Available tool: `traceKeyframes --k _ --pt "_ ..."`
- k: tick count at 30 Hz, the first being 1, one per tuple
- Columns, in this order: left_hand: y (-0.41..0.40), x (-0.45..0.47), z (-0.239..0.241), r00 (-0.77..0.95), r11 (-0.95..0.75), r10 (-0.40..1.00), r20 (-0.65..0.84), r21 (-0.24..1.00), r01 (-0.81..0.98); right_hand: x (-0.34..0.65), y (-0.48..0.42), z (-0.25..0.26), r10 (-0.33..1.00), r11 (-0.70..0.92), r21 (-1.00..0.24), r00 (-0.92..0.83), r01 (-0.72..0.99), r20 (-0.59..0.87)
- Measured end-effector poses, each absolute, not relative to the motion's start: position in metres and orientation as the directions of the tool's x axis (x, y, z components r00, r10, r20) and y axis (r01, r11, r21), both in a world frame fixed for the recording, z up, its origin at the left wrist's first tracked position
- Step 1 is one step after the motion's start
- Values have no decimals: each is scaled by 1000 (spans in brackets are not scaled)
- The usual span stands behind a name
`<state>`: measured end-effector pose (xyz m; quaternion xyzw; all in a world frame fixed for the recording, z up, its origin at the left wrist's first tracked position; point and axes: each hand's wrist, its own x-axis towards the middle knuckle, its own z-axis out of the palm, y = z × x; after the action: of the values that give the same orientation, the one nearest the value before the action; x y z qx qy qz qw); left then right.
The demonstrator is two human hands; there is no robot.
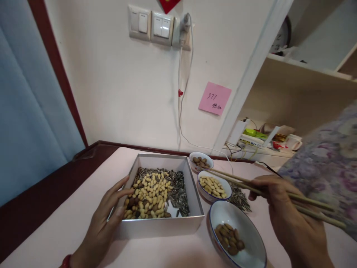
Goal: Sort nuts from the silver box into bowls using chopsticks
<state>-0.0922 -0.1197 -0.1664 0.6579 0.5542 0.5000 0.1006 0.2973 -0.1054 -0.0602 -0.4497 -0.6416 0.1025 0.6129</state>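
Observation:
My right hand is closed round a pair of wooden chopsticks. Their tips reach the gap between a small bowl of brown nuts and a bowl of peanuts; I see nothing clearly pinched there. With fingers spread, my left hand rests at the left wall of a silver-rimmed box. Inside the box lie peanuts, dark striped sunflower seeds and some brown nuts, mixed together. Nearer me, a larger blue-rimmed bowl contains brown almond-like nuts.
Loose sunflower seeds lie on the pink tabletop right of the peanut bowl. White cables hang from a wall socket behind. A cluttered shelf and a person's flowered clothing are at the right.

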Motion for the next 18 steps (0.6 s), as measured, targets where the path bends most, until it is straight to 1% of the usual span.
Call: traceKeyframes --k 3,6,8,10,18 --pt "-122 -95 -167 -83 -386 865 495 761 522 268 -105 -61 813 549 -696 -102 463 573" --pt "-123 -94 -166 -69 -386 870 488 763 518 238 -102 -62 848 530 -695 -293 486 442" --pt "-124 -93 -165 -59 -395 869 492 760 516 221 -99 -63 859 511 -702 -334 496 388" --pt "-125 -93 -164 -53 -403 865 499 754 518 208 -94 -64 861 505 -706 -352 497 367" --pt "-125 -95 -165 -30 -409 859 511 720 561 188 -80 -76 806 588 -614 -443 526 392"
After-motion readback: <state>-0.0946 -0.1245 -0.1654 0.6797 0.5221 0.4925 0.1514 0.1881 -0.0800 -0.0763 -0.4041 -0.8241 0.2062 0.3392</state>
